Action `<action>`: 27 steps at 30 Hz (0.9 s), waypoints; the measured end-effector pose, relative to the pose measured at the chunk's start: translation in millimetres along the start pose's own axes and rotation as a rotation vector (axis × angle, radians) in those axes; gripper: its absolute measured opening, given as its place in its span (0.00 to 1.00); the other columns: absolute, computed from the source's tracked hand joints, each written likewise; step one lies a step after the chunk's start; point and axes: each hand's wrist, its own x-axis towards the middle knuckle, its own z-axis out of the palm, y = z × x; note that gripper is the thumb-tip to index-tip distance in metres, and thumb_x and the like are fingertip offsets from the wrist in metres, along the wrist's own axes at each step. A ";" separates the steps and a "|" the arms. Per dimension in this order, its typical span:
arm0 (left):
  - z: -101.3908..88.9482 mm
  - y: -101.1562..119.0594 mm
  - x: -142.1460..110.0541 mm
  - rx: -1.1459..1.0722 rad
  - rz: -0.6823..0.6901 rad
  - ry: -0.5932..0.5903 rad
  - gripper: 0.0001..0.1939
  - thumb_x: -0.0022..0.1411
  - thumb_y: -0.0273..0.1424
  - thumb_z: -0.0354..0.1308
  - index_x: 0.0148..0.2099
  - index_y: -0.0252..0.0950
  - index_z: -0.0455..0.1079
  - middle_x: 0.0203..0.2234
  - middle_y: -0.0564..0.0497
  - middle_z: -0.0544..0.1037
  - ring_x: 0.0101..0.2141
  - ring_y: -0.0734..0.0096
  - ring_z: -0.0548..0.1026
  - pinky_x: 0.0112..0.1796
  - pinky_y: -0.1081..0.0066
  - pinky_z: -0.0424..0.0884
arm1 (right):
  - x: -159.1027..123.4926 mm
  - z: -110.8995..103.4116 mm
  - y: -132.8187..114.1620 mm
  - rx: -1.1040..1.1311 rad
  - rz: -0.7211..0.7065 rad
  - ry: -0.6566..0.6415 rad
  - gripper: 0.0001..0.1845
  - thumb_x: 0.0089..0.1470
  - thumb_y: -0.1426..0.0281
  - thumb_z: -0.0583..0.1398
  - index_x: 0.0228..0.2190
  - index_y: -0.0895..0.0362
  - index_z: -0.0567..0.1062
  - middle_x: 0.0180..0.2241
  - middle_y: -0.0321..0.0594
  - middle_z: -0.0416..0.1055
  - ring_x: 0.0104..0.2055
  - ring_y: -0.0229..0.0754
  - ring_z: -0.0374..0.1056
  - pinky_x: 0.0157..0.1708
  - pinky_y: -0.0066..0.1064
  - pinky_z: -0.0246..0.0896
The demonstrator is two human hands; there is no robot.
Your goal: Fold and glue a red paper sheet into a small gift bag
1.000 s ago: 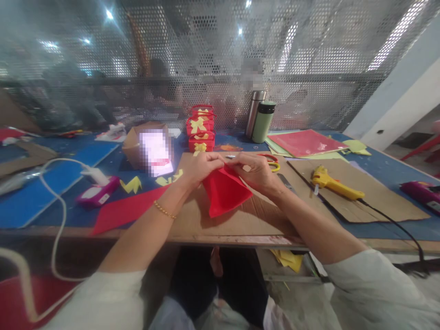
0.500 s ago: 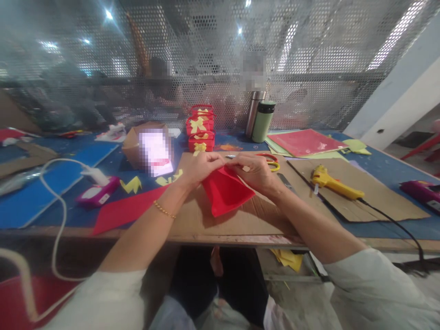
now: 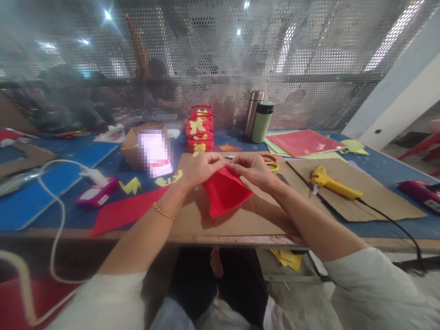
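Red sheet [image 3: 228,197]: bright, matte, plain, bent into a flared, roughly triangular shape; narrow end up at the fingers, wide edge toward the wearer, a darker hollow inside. Sits over the middle of the cardboard [image 3: 202,229], shadow beneath. Left hand [image 3: 205,169] pinches the top edge, fingers drawn in, thumb on top. Right hand [image 3: 252,168] has the same edge in a tight pinch, right beside the left; fingertips nearly meet. Grip detail hard to read: fingers cover the top edge, so can't tell if it's one layer or two there, or whether anything small is caught between. Just past the right hand: scissors [image 3: 273,162], red and yellow handles showing, the rest partly behind the hand. Dark flat item [image 3: 282,178] by the right wrist, partly covered, can't ID. Left forearm overlaps the end of a red strip [image 3: 129,211]; yellow scraps [image 3: 130,185] lie near it. Farther right, yellow glue gun [image 3: 337,185] on a second board [image 3: 385,204]. Beyond the hands, red boxes [image 3: 200,142] with yellow bows, in a row, rear ones mostly hidden. Phone [image 3: 156,153] screen pixelated. Behind the mesh [image 3: 220,82], shapes blurred. Purple device [image 3: 421,195] cut off at right.
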 end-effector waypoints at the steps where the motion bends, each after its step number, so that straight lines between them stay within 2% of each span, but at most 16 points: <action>1: 0.0 0.7 -0.2 0.003 -0.002 -0.007 0.12 0.60 0.35 0.56 0.29 0.35 0.75 0.25 0.52 0.77 0.27 0.73 0.70 0.30 0.73 0.64 | 0.0 0.1 0.0 -0.010 0.000 0.000 0.25 0.51 0.48 0.66 0.22 0.58 0.75 0.22 0.37 0.70 0.26 0.36 0.61 0.27 0.30 0.55; 9: -1.1 9.6 -1.7 -0.005 0.014 -0.028 0.11 0.60 0.33 0.56 0.28 0.35 0.74 0.23 0.52 0.77 0.28 0.72 0.71 0.32 0.74 0.65 | -0.3 -0.3 2.9 -0.016 0.013 -0.031 0.23 0.53 0.52 0.63 0.19 0.56 0.71 0.20 0.35 0.66 0.25 0.36 0.59 0.26 0.30 0.54; 18: -3.2 9.1 -1.3 -0.004 0.035 -0.057 0.11 0.60 0.33 0.56 0.28 0.35 0.74 0.25 0.52 0.77 0.29 0.71 0.72 0.35 0.72 0.67 | -1.5 0.6 2.4 -0.022 0.024 -0.031 0.18 0.55 0.59 0.61 0.20 0.56 0.70 0.20 0.34 0.66 0.25 0.36 0.60 0.27 0.30 0.54; 27: -4.1 9.2 -1.2 0.007 0.032 -0.048 0.10 0.59 0.33 0.56 0.29 0.35 0.75 0.25 0.51 0.78 0.30 0.70 0.73 0.35 0.72 0.67 | -1.4 0.2 4.1 0.043 0.020 -0.050 0.24 0.55 0.50 0.62 0.21 0.56 0.71 0.22 0.35 0.66 0.26 0.36 0.61 0.28 0.30 0.56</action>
